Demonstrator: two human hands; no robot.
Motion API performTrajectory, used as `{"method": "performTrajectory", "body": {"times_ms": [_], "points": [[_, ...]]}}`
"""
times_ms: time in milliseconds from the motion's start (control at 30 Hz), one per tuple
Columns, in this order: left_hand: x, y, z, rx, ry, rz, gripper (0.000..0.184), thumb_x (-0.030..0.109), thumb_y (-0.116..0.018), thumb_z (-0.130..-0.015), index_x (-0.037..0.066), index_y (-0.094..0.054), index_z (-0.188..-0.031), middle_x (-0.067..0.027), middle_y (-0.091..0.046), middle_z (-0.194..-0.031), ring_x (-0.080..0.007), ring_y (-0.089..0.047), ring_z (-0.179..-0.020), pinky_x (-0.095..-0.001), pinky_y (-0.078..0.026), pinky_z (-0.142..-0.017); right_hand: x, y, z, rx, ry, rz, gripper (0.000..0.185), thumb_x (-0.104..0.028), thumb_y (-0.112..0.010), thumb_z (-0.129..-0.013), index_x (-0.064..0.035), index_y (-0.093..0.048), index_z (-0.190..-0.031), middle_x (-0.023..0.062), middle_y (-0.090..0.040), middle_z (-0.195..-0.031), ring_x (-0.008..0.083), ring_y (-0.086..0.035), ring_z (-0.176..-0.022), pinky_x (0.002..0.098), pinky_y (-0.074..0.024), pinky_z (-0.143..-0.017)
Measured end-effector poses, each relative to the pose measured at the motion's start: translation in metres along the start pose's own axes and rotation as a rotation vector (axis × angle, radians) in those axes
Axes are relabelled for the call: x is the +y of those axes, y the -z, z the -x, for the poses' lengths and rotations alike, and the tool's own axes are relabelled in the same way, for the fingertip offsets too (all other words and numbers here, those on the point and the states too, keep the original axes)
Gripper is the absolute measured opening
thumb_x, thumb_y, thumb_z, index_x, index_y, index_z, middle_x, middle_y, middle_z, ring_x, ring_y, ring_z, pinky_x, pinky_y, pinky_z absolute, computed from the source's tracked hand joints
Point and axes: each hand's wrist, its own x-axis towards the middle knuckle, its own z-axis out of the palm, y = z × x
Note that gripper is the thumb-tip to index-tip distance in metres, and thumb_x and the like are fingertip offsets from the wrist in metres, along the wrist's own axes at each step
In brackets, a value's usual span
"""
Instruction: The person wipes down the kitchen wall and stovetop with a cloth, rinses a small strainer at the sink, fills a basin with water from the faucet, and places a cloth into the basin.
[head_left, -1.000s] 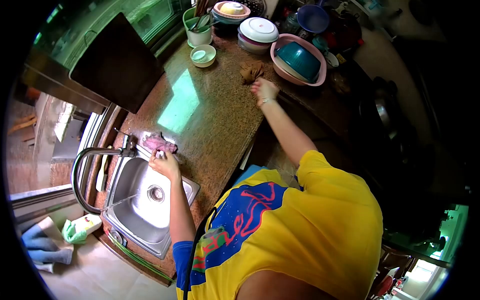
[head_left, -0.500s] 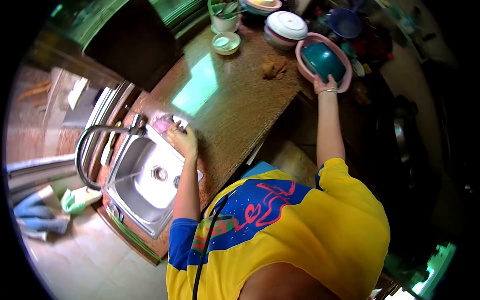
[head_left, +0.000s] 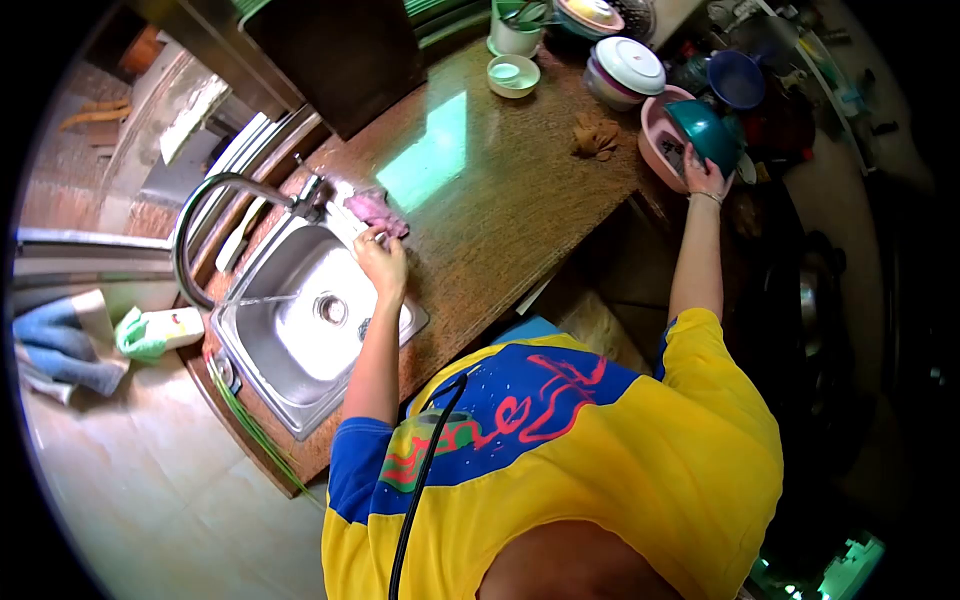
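Observation:
My right hand [head_left: 708, 175] grips the near rim of a teal bowl [head_left: 708, 128], with the fingers on its outside. The bowl is tilted over a pink basin [head_left: 655, 135], whose inside shows partly, with small dark bits in it. My left hand [head_left: 382, 265] is at the counter-side rim of the steel sink [head_left: 290, 385], its fingers bent and slightly apart. A crumpled pink cloth [head_left: 376, 212] lies just beyond the fingertips; whether they touch it is hard to see. A thin stream of water runs from the curved faucet [head_left: 185, 230] into the sink.
On the counter [head_left: 490, 190] are a brown crumpled cloth [head_left: 597, 137], a small pale bowl [head_left: 513, 76], a white-lidded container [head_left: 628, 66] and a utensil holder [head_left: 516, 38]. A blue strainer [head_left: 736, 80] stands behind the basin. Green stalks [head_left: 250, 425] lie along the sink's outer side.
My right hand has lifted and tipped the teal bowl to the right, uncovering part of the pink basin's inside. My left hand has drawn back from the pink cloth. The view has shifted.

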Motion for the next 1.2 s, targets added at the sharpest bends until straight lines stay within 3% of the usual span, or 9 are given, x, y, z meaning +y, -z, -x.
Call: {"method": "performTrajectory", "body": {"times_ms": [200,433,500,533,600,733,767,1033,1200], "points": [[-0.023,0.018,0.002,0.038,0.215,0.304,0.018,0.008,-0.061,-0.075,0.001,-0.062,-0.092,-0.0125,-0.054,-0.095,-0.0180,-0.056,-0.072,-0.0299,-0.046,-0.068,0.040,0.003,0.089,-0.262,-0.080,0.340,0.043,0.004,-0.044,-0.075,0.0042,-0.047,-0.118,0.0184,-0.047,-0.127,0.0371,-0.038,-0.121,0.0530,-0.0315,-0.103],[-0.149,0.058,-0.034,0.263,1.220,1.477,0.016,0.017,-0.055,-0.087,0.001,-0.057,-0.092,-0.0084,-0.061,-0.081,-0.0136,-0.051,-0.055,-0.0227,-0.042,-0.045,0.106,0.061,0.188,-0.387,-0.451,0.554,0.018,-0.001,-0.048,-0.082,-0.0017,-0.058,-0.097,0.0094,-0.061,-0.104,0.0220,-0.058,-0.095,0.0345,-0.0473,-0.081],[-0.270,0.060,-0.038,-0.499,0.804,1.964,0.014,0.014,-0.054,-0.087,0.001,-0.058,-0.091,-0.0080,-0.061,-0.079,-0.0135,-0.051,-0.055,-0.0220,-0.043,-0.047,0.138,0.078,0.215,-0.047,-0.401,0.671,0.013,-0.001,-0.050,-0.082,-0.0041,-0.058,-0.092,0.0075,-0.062,-0.094,0.0195,-0.058,-0.086,0.0328,-0.0481,-0.077],[-0.200,0.083,-0.041,0.133,0.956,1.533,0.015,0.013,-0.053,-0.087,0.000,-0.059,-0.092,-0.0061,-0.058,-0.075,-0.0133,-0.052,-0.060,-0.0228,-0.046,-0.055,0.149,0.087,0.220,-0.036,-0.494,0.656,0.012,0.000,-0.052,-0.080,-0.0055,-0.058,-0.090,0.0070,-0.062,-0.093,0.0185,-0.058,-0.085,0.0325,-0.0483,-0.076],[-0.204,0.109,-0.049,0.057,0.985,1.625,0.030,0.004,-0.043,-0.090,-0.006,-0.048,-0.118,-0.0097,-0.055,-0.094,-0.0152,-0.052,-0.076,-0.0277,-0.046,-0.074,0.159,0.122,0.227,-0.238,-0.598,0.612,0.015,0.002,-0.051,-0.078,-0.0053,-0.057,-0.090,0.0072,-0.061,-0.092,0.0187,-0.058,-0.084,0.0335,-0.0482,-0.076],[-0.299,0.092,-0.080,-0.127,1.127,2.114,0.022,0.005,-0.040,-0.090,-0.001,-0.056,-0.103,-0.0092,-0.062,-0.091,-0.0176,-0.057,-0.075,-0.0280,-0.042,-0.071,0.177,0.136,0.239,-0.086,-0.618,0.580,0.029,0.011,-0.042,-0.065,-0.0011,-0.055,-0.088,0.0081,-0.060,-0.085,0.0219,-0.059,-0.079,0.0333,-0.0493,-0.074],[-0.277,0.104,-0.086,0.289,1.321,1.784,0.023,0.006,-0.040,-0.090,0.002,-0.058,-0.103,-0.0107,-0.064,-0.098,-0.0185,-0.058,-0.079,-0.0308,-0.042,-0.072,0.181,0.128,0.244,-0.012,-0.624,0.572,0.032,0.011,-0.040,-0.065,0.0006,-0.053,-0.092,0.0090,-0.060,-0.086,0.0234,-0.060,-0.081,0.0367,-0.0502,-0.079],[-0.291,0.102,-0.102,0.244,1.397,1.746,0.024,0.005,-0.041,-0.089,0.006,-0.062,-0.099,-0.0104,-0.066,-0.100,-0.0205,-0.061,-0.082,-0.0355,-0.043,-0.074,0.139,0.100,0.212,0.031,-1.002,1.332,0.022,-0.014,-0.056,-0.084,-0.0062,-0.059,-0.104,0.0088,-0.059,-0.099,0.0307,-0.058,-0.098,0.0501,-0.0451,-0.087],[-0.312,0.115,-0.109,0.206,1.413,1.816,0.022,0.005,-0.041,-0.088,0.002,-0.062,-0.095,-0.0125,-0.066,-0.098,-0.0214,-0.062,-0.083,-0.0360,-0.045,-0.073,0.071,0.086,0.132,0.262,-0.461,1.212,0.047,-0.022,-0.068,-0.077,-0.0065,-0.051,-0.118,0.0178,-0.051,-0.117,0.0357,-0.059,-0.096,0.0476,-0.0525,-0.077]]}}
